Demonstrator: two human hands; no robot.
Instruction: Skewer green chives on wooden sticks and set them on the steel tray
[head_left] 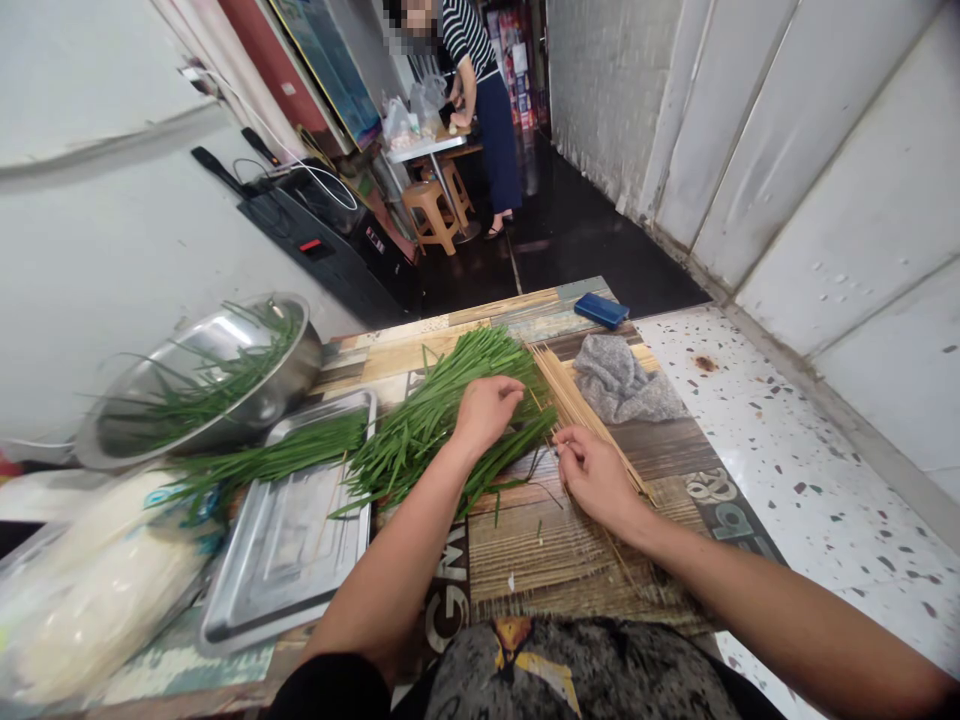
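A pile of long green chives [442, 415] lies across the patterned table. My left hand [486, 408] rests on top of the pile with its fingers curled down into the stalks. Just to its right, my right hand [592, 470] is closed in a pinch at the near end of a bundle of thin bamboo skewers [574, 405]; what the fingertips hold is too small to make out. More chives [277, 462] lie across a metal tray [289, 560] on the left.
A steel bowl [240, 400] with chive stalks stands at the back left. A grey cloth [619, 380] and a blue case [601, 310] lie beyond the skewers. A plastic-wrapped white bundle [82, 590] is at the near left. A person [480, 90] stands at a far table.
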